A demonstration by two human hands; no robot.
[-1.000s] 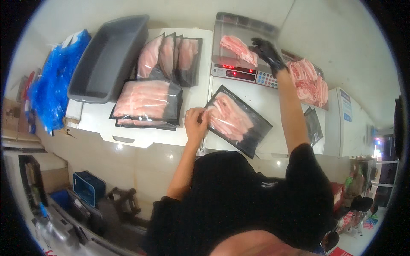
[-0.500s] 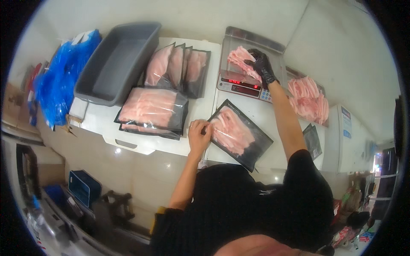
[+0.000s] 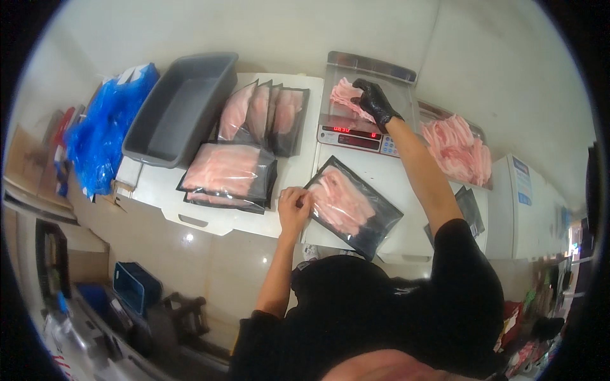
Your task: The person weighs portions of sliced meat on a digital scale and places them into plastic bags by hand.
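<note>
At the left corner of a clear-and-black plastic bag [image 3: 376,219] holding pale pink meat slices, my bare left hand [image 3: 295,206] has its fingers curled on the edge. The bag lies slanted on the white table. Farther off, my right hand [image 3: 373,105], in a black glove, is closed over a small pile of raw meat slices [image 3: 345,93] on the steel pan of a digital scale [image 3: 397,95]. Its fingertips are partly hidden by the meat and the glove. The red display is lit on the scale's near side.
Filled meat bags [image 3: 222,168] lie stacked at left, with more bags [image 3: 289,114] behind. A grey tub [image 3: 181,105] and blue plastic sheeting [image 3: 108,136] stand farther left. Right of the scale is a tray of loose meat slices [image 3: 459,149]; dark bags [image 3: 469,209] lie nearer.
The view has shifted slightly. My right hand stays on the meat slices on the scale, and the display reading has changed. My left hand remains at the bag's corner.
</note>
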